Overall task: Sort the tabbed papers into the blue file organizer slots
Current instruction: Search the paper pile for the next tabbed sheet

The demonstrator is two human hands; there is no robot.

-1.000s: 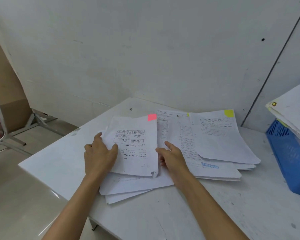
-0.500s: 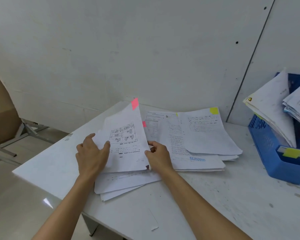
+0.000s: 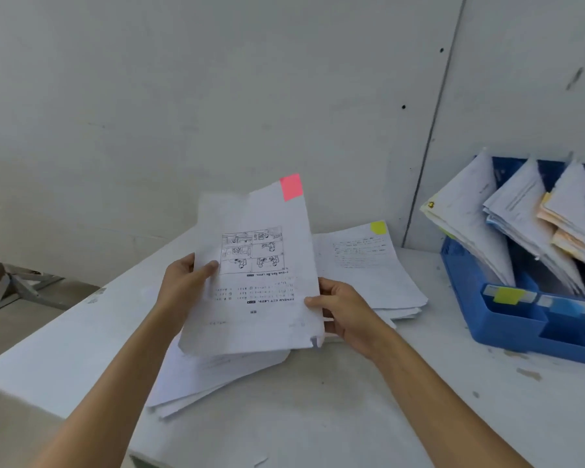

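A white sheet with a pink tab point(image 3: 255, 285) and a printed comic grid is raised above the table, tilted toward me. My left hand point(image 3: 183, 282) grips its left edge, thumb on the front. My right hand point(image 3: 343, 312) grips its right edge low down. Under it lies a loose pile of papers point(image 3: 217, 376). A second pile topped by a sheet with a yellow tab point(image 3: 368, 265) lies behind and to the right. The blue file organizer point(image 3: 507, 319) stands at the right, its slots holding several leaning bundles of paper.
The white table point(image 3: 318, 417) fills the foreground and meets a white wall at the back. A yellow label point(image 3: 505, 294) sticks on the organizer's front compartment. Metal frame legs point(image 3: 24, 285) stand on the floor at the left.
Both hands have lifted the pink-tabbed sheet off the pile and tilted it upright. The view has turned to the right, showing more of the blue organizer.
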